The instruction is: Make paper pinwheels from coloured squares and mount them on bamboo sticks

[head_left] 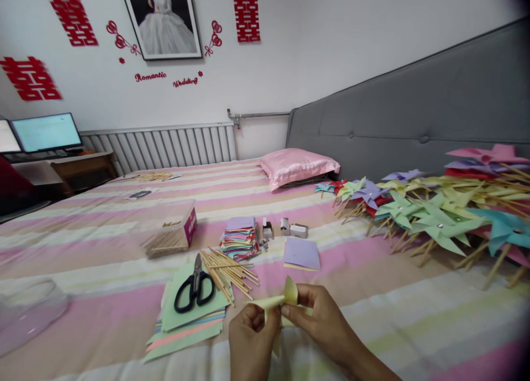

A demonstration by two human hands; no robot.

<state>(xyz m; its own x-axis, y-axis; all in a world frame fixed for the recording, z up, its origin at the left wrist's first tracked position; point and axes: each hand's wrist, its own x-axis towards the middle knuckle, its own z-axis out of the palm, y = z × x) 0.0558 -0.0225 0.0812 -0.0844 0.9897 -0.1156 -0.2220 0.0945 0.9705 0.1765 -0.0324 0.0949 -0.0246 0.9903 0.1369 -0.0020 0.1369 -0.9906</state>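
Note:
Both hands hold a yellow paper pinwheel (291,292) whose corners are being curled inward, low in the middle of the view. My left hand (252,337) pinches its left side near the centre. From the right, my right hand (317,320) grips it with thumb and fingers, and one curled tip stands up between them. Part of the paper is hidden behind the fingers. Just beyond lies a small stack of lilac and yellow paper squares (301,253). To the left are wooden sticks (232,273) and black-handled scissors (196,287) on coloured paper sheets (182,337).
Finished pinwheels (439,221) pile up at the right. A clear box of sticks (171,237), a stack of coloured squares (240,237), small boxes (298,230) and metal pins (264,244) lie ahead on the striped bedsheet. A pink pillow (298,167) rests by the grey headboard (393,110).

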